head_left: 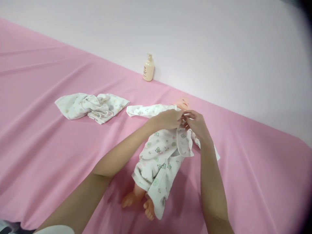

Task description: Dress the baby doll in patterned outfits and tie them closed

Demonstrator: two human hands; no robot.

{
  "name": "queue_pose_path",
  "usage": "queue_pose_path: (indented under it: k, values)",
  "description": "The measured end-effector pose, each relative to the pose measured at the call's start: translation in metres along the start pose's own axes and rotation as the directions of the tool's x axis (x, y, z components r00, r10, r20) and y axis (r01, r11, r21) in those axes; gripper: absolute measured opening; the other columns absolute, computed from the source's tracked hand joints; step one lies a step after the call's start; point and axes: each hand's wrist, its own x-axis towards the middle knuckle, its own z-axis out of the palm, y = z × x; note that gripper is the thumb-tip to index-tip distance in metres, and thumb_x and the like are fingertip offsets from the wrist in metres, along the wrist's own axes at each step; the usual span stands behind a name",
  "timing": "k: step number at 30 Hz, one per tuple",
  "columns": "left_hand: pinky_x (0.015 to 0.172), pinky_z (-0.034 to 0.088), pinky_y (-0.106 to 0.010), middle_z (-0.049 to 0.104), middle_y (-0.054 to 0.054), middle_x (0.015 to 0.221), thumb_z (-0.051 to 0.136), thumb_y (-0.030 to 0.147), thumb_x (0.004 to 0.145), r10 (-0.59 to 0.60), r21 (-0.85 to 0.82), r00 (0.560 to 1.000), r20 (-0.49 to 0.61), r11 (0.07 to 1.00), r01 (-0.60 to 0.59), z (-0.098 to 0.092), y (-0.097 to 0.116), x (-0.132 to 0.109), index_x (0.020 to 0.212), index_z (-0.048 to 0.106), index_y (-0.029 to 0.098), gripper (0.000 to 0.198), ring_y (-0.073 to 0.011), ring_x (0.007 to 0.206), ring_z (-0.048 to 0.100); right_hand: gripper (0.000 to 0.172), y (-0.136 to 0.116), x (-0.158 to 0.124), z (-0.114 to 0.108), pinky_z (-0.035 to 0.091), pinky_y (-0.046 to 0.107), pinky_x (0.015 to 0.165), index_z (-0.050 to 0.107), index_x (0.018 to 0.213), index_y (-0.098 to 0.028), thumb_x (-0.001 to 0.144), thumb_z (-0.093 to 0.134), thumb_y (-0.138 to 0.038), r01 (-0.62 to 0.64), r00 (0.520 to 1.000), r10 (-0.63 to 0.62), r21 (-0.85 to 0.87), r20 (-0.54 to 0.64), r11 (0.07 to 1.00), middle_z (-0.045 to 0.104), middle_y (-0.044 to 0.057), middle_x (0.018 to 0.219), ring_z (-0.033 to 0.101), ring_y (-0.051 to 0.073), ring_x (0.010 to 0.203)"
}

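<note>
A baby doll (149,209) lies on its back on a pink sheet (102,152), head away from me and bare feet toward me. It wears a white printed baby shirt (162,143) and matching pants (158,178). My left hand (172,118) and my right hand (195,123) meet at the shirt's front, just below the doll's chin. The fingers of both hands are pinched together on the shirt's front edge; exactly what lies between the fingertips is hidden. The loose front flap hangs below my hands. One sleeve (143,111) stretches out to the left, the other lies partly behind my right wrist.
A crumpled white printed cloth (94,105) rests on the sheet to the left. A cream pump bottle (148,69) stands upright at the back, close to the white wall (207,48). Folds run across the sheet.
</note>
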Motion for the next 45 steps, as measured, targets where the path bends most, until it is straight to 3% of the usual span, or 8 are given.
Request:
queue_pose_path:
  k: [4,8,17,24,28,34,37,45]
  values:
    - [0.06,0.044,-0.031,0.059,-0.015,0.098,0.037,0.014,0.085,-0.018,0.354,0.967,-0.254,0.929,0.11,0.024,0.002,0.014,0.1,0.055,0.01,0.023,-0.0249,0.079,0.062,0.022,0.015,0.008,0.006,0.049,0.031,0.066,0.061,0.099,-0.019,0.086,0.045,-0.028,0.064,0.956,-0.168,-0.386,-0.242,0.92,0.063,0.007,0.1,0.06,0.016,0.07]
    - [0.06,0.045,-0.031,0.055,-0.018,0.105,0.036,0.021,0.089,-0.087,0.378,0.937,-0.34,0.899,0.22,0.03,-0.009,0.027,0.106,0.053,0.007,0.028,-0.0261,0.082,0.062,0.032,0.019,0.016,0.021,0.043,0.034,0.078,0.058,0.112,-0.019,0.093,0.036,-0.032,-0.015,0.958,-0.167,-0.621,-0.234,0.783,0.058,0.011,0.108,0.058,0.022,0.091]
    - [0.066,0.043,-0.033,0.065,-0.009,0.084,0.036,0.029,0.092,-0.217,0.269,0.861,-0.46,0.89,0.368,0.027,-0.036,0.046,0.105,0.058,0.016,0.029,-0.0248,0.079,0.062,0.022,-0.006,0.047,0.018,0.044,0.035,0.076,0.06,0.097,-0.018,0.084,0.049,-0.033,-0.053,0.989,-0.06,-0.701,-0.135,0.711,0.066,0.01,0.093,0.059,0.027,0.09]
    - [0.07,0.042,-0.031,0.058,-0.012,0.096,0.043,0.028,0.089,0.007,0.363,0.824,-0.566,0.9,0.242,0.032,-0.042,0.049,0.091,0.062,0.015,0.024,-0.0245,0.093,0.054,0.028,-0.009,0.043,0.006,0.045,0.033,0.082,0.066,0.094,-0.013,0.073,0.048,-0.007,-0.003,0.984,-0.115,-0.656,-0.136,0.755,0.068,0.012,0.095,0.061,0.024,0.094]
    - [0.079,0.042,-0.03,0.059,-0.008,0.089,0.031,0.022,0.094,-0.029,0.156,0.81,-0.586,0.977,0.148,0.032,-0.051,0.055,0.094,0.06,0.014,0.031,-0.0192,0.087,0.055,0.03,-0.005,0.046,0.003,0.046,0.036,0.084,0.068,0.089,-0.012,0.069,0.048,-0.003,0.012,0.979,-0.137,-0.62,-0.153,0.784,0.068,0.014,0.092,0.061,0.027,0.096]
    - [0.08,0.042,-0.03,0.059,-0.007,0.083,0.043,0.022,0.088,-0.034,0.065,0.875,-0.482,0.995,0.074,0.035,-0.06,0.061,0.09,0.066,0.015,0.024,-0.0188,0.084,0.055,0.017,-0.002,0.048,0.001,0.048,0.039,0.074,0.066,0.066,-0.015,0.065,0.051,-0.006,0.004,0.964,-0.154,-0.571,-0.215,0.821,0.065,0.01,0.069,0.063,0.026,0.077]
    - [0.079,0.043,-0.028,0.061,-0.005,0.085,0.051,0.02,0.082,-0.049,-0.07,0.834,-0.55,0.997,0.013,0.032,-0.059,0.061,0.089,0.067,0.016,0.018,-0.016,0.081,0.055,0.019,0.0,0.048,-0.003,0.049,0.038,0.07,0.064,0.059,-0.016,0.069,0.05,-0.009,0.008,0.957,-0.172,-0.573,-0.234,0.819,0.063,0.009,0.062,0.061,0.024,0.068]
    - [0.068,0.048,-0.024,0.068,-0.004,0.076,0.06,0.017,0.076,-0.28,-0.66,0.859,-0.429,0.746,-0.086,0.024,-0.061,0.061,0.091,0.069,0.011,0.018,-0.011,0.066,0.059,0.025,-0.007,0.046,-0.004,0.049,0.035,0.079,0.071,0.083,-0.016,0.07,0.052,-0.007,0.073,0.936,-0.199,-0.391,-0.291,0.917,0.068,0.007,0.077,0.063,0.021,0.075]
